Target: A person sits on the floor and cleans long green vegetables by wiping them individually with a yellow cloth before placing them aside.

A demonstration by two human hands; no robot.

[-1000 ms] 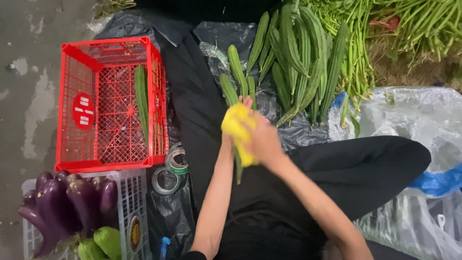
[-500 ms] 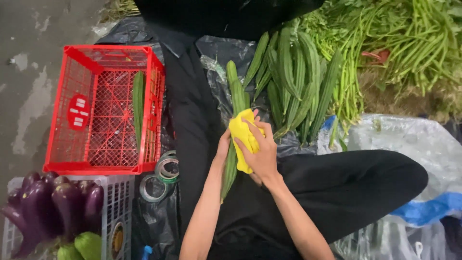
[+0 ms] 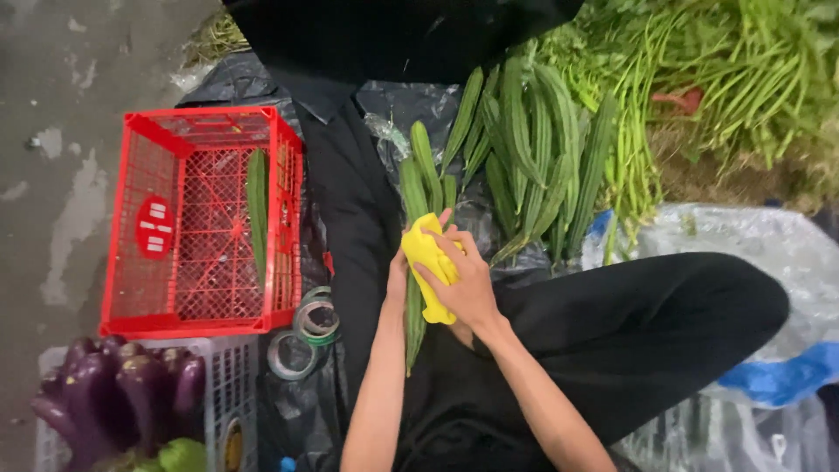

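My left hand [image 3: 398, 284] grips a long green ridged gourd [image 3: 412, 197] from below, mostly hidden behind it. My right hand [image 3: 466, 281] presses a yellow cloth [image 3: 426, 253] against the same gourd, fingers wrapped over the cloth. The gourd runs from my lap up toward the pile of ridged gourds [image 3: 524, 157] lying on dark plastic ahead of me. My legs in black trousers [image 3: 629, 332] sit under both arms.
A red plastic crate [image 3: 149, 166] at the left holds one green gourd [image 3: 257, 210]. Rolls of tape [image 3: 306, 336] lie below it. A white crate [image 3: 223, 385] holds purple eggplants [image 3: 122, 393]. Long green beans [image 3: 734, 79] are heaped at the upper right. Clear plastic sheeting [image 3: 769, 253] lies at right.
The gourd in my hands has slid lower toward my lap, and the yellow cloth has shifted along it. The camera view has drifted slightly.
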